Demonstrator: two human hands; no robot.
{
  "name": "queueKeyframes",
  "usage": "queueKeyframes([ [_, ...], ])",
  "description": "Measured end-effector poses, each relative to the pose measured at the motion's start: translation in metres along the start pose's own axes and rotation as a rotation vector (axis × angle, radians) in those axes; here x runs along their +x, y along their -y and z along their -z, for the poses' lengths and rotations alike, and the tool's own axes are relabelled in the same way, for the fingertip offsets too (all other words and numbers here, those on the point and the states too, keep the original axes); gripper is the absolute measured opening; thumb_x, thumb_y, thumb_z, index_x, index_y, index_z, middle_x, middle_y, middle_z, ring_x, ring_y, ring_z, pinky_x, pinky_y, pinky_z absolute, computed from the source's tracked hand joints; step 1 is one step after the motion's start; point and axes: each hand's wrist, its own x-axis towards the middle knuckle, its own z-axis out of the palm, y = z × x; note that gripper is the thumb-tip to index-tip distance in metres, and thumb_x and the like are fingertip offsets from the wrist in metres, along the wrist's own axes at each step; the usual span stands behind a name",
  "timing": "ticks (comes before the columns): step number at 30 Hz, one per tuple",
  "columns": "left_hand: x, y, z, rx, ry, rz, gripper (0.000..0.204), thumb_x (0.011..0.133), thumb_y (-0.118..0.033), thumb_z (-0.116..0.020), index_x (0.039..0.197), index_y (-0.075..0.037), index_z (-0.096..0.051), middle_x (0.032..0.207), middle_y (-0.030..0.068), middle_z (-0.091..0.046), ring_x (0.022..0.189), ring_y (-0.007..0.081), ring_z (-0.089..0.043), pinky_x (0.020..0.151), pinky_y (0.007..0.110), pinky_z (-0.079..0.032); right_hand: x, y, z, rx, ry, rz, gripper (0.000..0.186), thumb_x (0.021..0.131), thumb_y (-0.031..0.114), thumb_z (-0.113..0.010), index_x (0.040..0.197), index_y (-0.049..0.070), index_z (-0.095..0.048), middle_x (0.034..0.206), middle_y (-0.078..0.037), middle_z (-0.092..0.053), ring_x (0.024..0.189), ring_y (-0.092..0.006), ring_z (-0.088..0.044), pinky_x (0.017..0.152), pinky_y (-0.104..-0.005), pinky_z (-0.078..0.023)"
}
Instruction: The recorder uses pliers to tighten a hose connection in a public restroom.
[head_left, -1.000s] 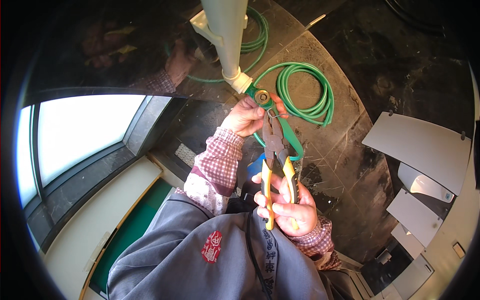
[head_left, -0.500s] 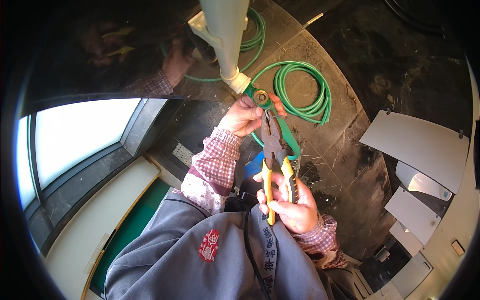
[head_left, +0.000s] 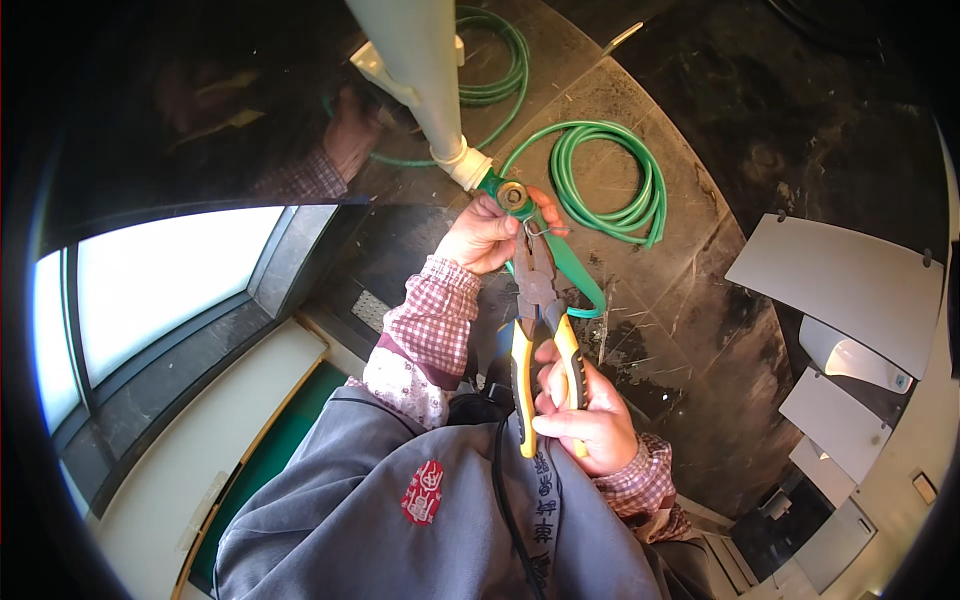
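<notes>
A green tap (head_left: 512,196) with a brass-coloured centre sits at the end of a pale pipe (head_left: 430,90). From below the tap, a green hose (head_left: 575,270) bends down and right. My left hand (head_left: 482,236) is closed round the hose end, thumb on the near side, other fingers showing on the right. A thin wire (head_left: 548,230) sticks out by these fingers. My right hand (head_left: 592,420) grips combination pliers (head_left: 536,285) with yellow and black handles. Their jaws point up at the wire beside my left thumb; whether they clamp it is unclear.
A coil of green hose (head_left: 607,185) lies on the stone floor to the right, with another coil (head_left: 497,70) behind the pipe. A glossy dark surface (head_left: 220,140) at left mirrors a hand. Grey panels (head_left: 840,285) stand at right; a bright window (head_left: 180,285) is at left.
The pliers' handles have shifted slightly left and down, and the wire shows more plainly by the jaws. The tap and pipe appear slightly further left. My left hand keeps its hold.
</notes>
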Motion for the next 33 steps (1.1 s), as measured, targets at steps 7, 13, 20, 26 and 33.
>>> queueKeyframes([
  [7, 0.001, -0.002, -0.002, 0.001, 0.034, 0.003, 0.036, 0.076, -0.021, -0.066, 0.104, -0.002, -0.055, 0.096, 0.0123, -0.055, 0.092, 0.0269, -0.054, 0.091, 0.050, -0.036, 0.003, 0.001, 0.002, 0.177, 0.158, -0.025, 0.039, 0.061, -0.015, -0.048, 0.093, 0.006, -0.052, 0.111, -0.013, -0.048, 0.109, -0.0254, -0.046, 0.092, -0.0509, -0.039],
  [13, -0.004, -0.004, 0.004, -0.014, -0.005, 0.023, 0.037, 0.075, -0.020, -0.067, 0.104, -0.002, -0.054, 0.095, 0.0112, -0.054, 0.093, 0.0275, -0.053, 0.092, 0.050, -0.036, -0.004, -0.005, 0.006, 0.099, 0.118, -0.024, 0.055, 0.059, -0.013, -0.051, 0.111, 0.005, -0.048, 0.120, -0.012, -0.044, 0.111, -0.0236, -0.044, 0.096, -0.0462, -0.035],
  [20, 0.003, -0.003, 0.006, -0.040, 0.041, 0.040, 0.038, 0.073, -0.018, -0.068, 0.104, -0.001, -0.054, 0.099, 0.0118, -0.057, 0.098, 0.0276, -0.054, 0.093, 0.049, -0.038, -0.014, -0.015, -0.018, 0.257, 0.201, 0.129, 0.065, 0.059, -0.008, -0.051, 0.120, 0.010, -0.043, 0.139, -0.012, -0.027, 0.131, -0.0282, -0.020, 0.105, -0.0454, -0.018],
  [26, 0.004, 0.001, 0.004, -0.027, 0.059, 0.013, 0.034, 0.073, -0.018, -0.068, 0.102, -0.003, -0.057, 0.098, 0.0110, -0.058, 0.095, 0.0261, -0.055, 0.093, 0.050, -0.038, -0.009, -0.013, -0.026, 0.513, 0.307, -0.100, 0.024, 0.055, -0.005, -0.051, 0.071, 0.013, -0.047, 0.138, -0.016, -0.025, 0.128, -0.0427, -0.019, 0.103, -0.0574, -0.017],
  [33, 0.001, 0.003, 0.006, -0.027, 0.039, -0.071, 0.032, 0.074, -0.017, -0.067, 0.101, -0.003, -0.057, 0.097, 0.0109, -0.057, 0.094, 0.0275, -0.055, 0.093, 0.053, -0.037, -0.001, -0.017, -0.030, 0.587, 0.362, -0.148, 0.026, 0.057, -0.006, -0.048, 0.074, 0.013, -0.045, 0.141, -0.016, -0.019, 0.127, -0.0457, -0.018, 0.102, -0.0573, -0.018],
])
